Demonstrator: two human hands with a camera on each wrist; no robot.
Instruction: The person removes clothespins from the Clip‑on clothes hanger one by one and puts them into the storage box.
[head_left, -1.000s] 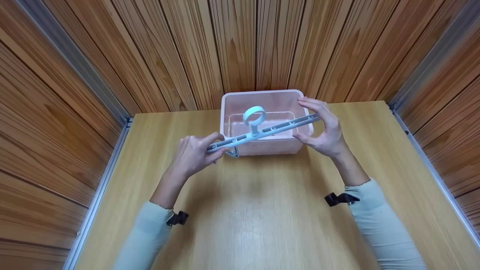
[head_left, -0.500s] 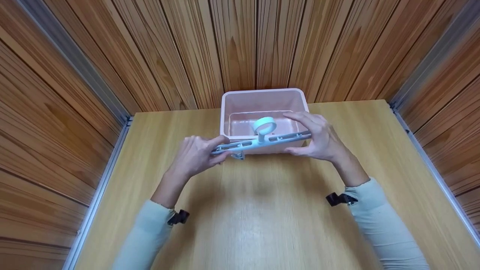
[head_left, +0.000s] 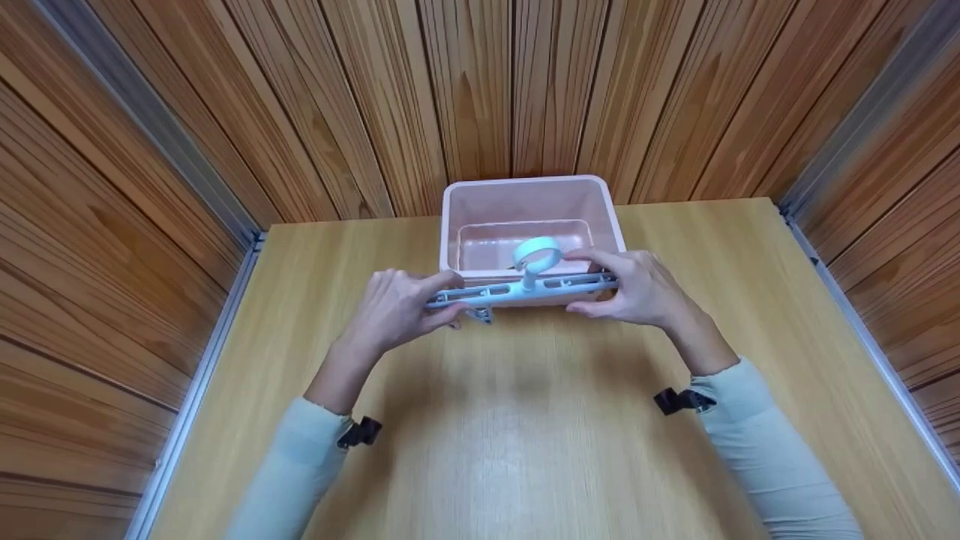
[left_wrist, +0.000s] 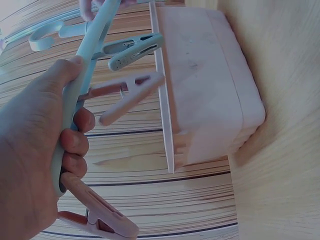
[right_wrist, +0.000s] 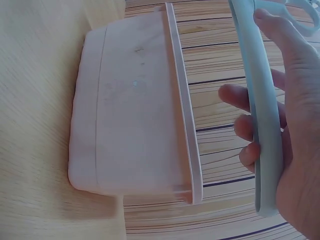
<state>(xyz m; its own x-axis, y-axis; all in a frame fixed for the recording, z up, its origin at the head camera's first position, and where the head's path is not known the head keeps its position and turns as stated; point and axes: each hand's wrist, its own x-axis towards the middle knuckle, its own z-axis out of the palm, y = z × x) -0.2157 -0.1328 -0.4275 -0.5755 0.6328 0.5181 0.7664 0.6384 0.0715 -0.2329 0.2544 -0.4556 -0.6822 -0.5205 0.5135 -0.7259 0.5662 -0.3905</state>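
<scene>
A light blue clip hanger point(head_left: 551, 285) with a round hook point(head_left: 541, 251) is held in front of a pink plastic bin point(head_left: 517, 187). My left hand point(head_left: 394, 309) grips its left end, thumb and fingers wrapped round the bar. At the other end, my right hand point(head_left: 637, 289) grips the bar, its fingers curled around it in the right wrist view. Clothes pegs hang from the bar in the left wrist view: a blue peg point(left_wrist: 135, 50), a pinkish peg point(left_wrist: 132, 97) and, below the left hand, another pinkish peg point(left_wrist: 100, 207). No pegs show in the right wrist view.
The bin stands on a light wooden table point(head_left: 495, 427), close to the wood-panelled back wall point(head_left: 480, 90). Wooden side walls with metal rails point(head_left: 199, 382) flank the table. Each sleeve carries a small black wrist camera point(head_left: 360, 433).
The hanger has levelled out: its right end came down and toward me, and the hook shifted right. My right hand moved down with it and its fingers closed round the bar. The left hand barely moved.
</scene>
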